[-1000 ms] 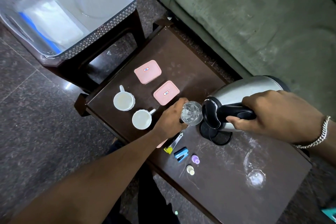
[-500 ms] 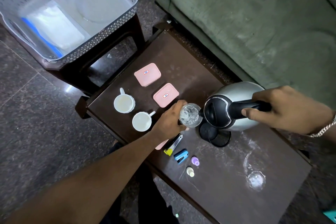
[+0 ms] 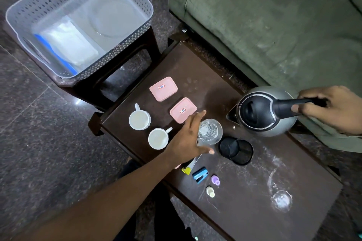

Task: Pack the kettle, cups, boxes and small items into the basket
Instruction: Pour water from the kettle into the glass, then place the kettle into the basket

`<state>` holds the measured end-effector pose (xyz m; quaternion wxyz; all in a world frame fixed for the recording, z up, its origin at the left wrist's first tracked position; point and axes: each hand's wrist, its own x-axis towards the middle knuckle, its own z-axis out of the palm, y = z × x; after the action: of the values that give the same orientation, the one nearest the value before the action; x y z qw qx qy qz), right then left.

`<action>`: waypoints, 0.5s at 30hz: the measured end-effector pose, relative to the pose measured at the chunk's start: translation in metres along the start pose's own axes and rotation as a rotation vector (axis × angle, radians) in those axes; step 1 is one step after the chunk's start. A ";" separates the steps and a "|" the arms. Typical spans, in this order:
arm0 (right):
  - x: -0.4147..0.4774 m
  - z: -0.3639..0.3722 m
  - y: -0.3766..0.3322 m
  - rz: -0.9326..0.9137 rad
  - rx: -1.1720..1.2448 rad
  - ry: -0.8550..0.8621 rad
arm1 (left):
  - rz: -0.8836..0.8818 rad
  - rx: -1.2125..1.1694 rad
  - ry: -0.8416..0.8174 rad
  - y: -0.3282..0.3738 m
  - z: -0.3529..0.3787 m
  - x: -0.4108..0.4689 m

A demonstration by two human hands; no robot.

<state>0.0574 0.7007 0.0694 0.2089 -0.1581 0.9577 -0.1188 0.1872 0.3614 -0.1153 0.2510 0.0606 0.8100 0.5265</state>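
Observation:
My right hand (image 3: 333, 109) grips the black handle of the steel kettle (image 3: 262, 111), held upright over the table's far right edge. Fingers spread, my left hand (image 3: 186, 139) rests beside a clear glass (image 3: 210, 131) holding water and does not grip it. Two pink boxes (image 3: 163, 88) (image 3: 183, 110) and two white cups (image 3: 139, 119) (image 3: 158, 138) sit at the table's left end. The grey perforated basket (image 3: 150, 11) stands on a dark stool at the upper left.
A black mesh holder (image 3: 236, 150) lies beside the glass. Near the front edge are a yellow clipper (image 3: 187, 169), a blue stapler (image 3: 199, 175) and two tiny bottles (image 3: 215, 180) (image 3: 210, 191). Another clear glass (image 3: 282, 199) stands right. A green sofa (image 3: 274, 15) borders the table.
The kettle tipped back from the glass to upright and drew away to the right. My left hand let go of the glass and its fingers opened.

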 end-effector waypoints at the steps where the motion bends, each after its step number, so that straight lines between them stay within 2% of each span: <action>1: 0.001 0.000 0.009 0.025 0.041 0.023 | 0.017 -0.005 0.012 0.006 -0.004 -0.001; 4: 0.003 0.004 0.036 0.150 0.237 0.117 | 0.029 -0.052 0.055 0.024 -0.019 0.000; 8: 0.021 0.011 0.049 0.214 0.572 0.144 | 0.078 -0.157 0.118 0.044 -0.049 0.011; 15: 0.076 -0.006 -0.044 0.102 1.014 0.218 | 0.182 -0.198 0.255 0.064 -0.127 0.029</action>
<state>0.0002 0.6340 0.0602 0.1637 0.0231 0.8025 -0.5733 0.0917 0.2955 -0.0282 0.1024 0.0416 0.7705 0.6278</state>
